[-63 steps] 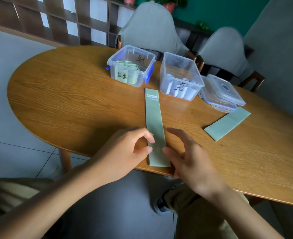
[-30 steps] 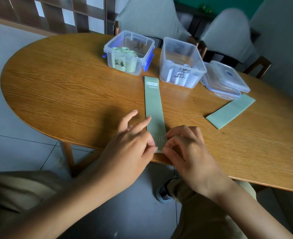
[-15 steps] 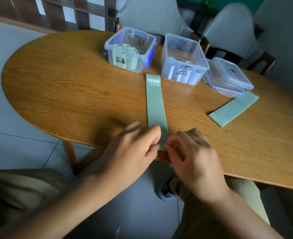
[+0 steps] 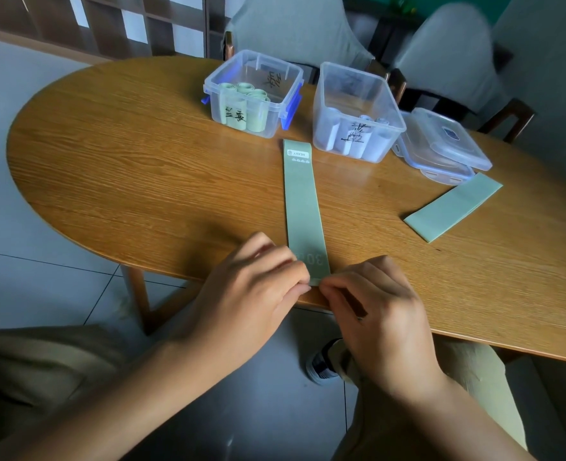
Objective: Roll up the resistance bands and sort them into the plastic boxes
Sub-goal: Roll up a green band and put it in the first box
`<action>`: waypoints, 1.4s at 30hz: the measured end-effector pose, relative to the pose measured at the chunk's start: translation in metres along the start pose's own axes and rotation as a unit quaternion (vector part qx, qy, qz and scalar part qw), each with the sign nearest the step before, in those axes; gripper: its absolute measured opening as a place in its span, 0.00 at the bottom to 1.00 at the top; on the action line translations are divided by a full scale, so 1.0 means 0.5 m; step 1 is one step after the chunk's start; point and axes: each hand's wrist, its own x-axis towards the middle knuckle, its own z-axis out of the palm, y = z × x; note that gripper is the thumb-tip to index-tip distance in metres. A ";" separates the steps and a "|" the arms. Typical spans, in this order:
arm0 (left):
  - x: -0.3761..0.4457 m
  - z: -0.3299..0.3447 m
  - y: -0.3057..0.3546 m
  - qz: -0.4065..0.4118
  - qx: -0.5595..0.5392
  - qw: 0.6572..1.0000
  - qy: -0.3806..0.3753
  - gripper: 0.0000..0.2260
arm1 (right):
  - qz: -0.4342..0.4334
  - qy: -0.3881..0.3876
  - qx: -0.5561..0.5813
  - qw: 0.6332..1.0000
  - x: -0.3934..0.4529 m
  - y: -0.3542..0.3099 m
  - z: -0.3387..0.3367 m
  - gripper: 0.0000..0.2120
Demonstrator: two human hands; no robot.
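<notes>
A long green resistance band [image 4: 302,201] lies flat on the wooden table [image 4: 141,181], running from the boxes toward me. My left hand [image 4: 255,294] and my right hand [image 4: 371,307] both pinch its near end at the table's front edge, fingertips almost touching. Behind it stands a clear box with blue clips [image 4: 253,94] holding several rolled green bands. To its right a taller clear box [image 4: 354,111] holds pale rolled bands. A second green band [image 4: 453,207] lies flat at the right.
Two stacked clear lids [image 4: 441,144] rest right of the taller box. Two grey-covered chairs [image 4: 294,28] stand behind the table. Tiled floor and my knees show below the table's front edge.
Both hands have closed from loose, spread fingers onto the band's near end and now pinch it. The band's near end has been folded up slightly at the table edge.
</notes>
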 end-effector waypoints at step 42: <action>0.115 0.061 -0.041 -0.171 0.114 0.979 0.003 0.10 | 0.255 -0.088 -0.006 0.963 0.136 -0.019 0.101 0.19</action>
